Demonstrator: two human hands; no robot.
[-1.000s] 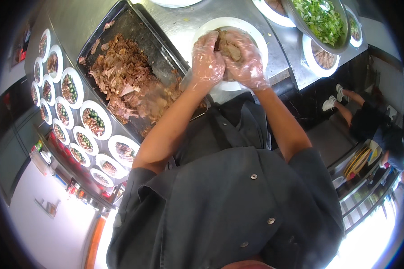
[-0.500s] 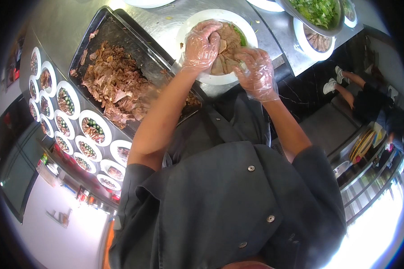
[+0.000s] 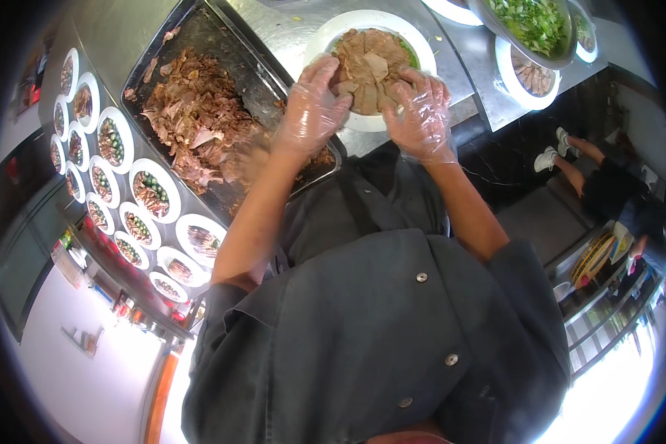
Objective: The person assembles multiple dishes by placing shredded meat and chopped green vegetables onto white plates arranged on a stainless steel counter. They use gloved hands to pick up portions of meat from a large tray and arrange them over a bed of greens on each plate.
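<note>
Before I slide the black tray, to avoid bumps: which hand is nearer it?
Left: the left hand is at the right edge of the black tray; the right hand is farther right, at the plate.

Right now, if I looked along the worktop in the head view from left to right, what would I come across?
Cluster of filled white plates, dark tray of meat, gloved left hand, white plate of sliced meat, gloved right hand, metal bowl of greens.

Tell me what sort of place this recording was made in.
Most likely a commercial kitchen: a metal worktop, a large black tray heaped with chopped meat, and rows of white plates already holding food.
</note>
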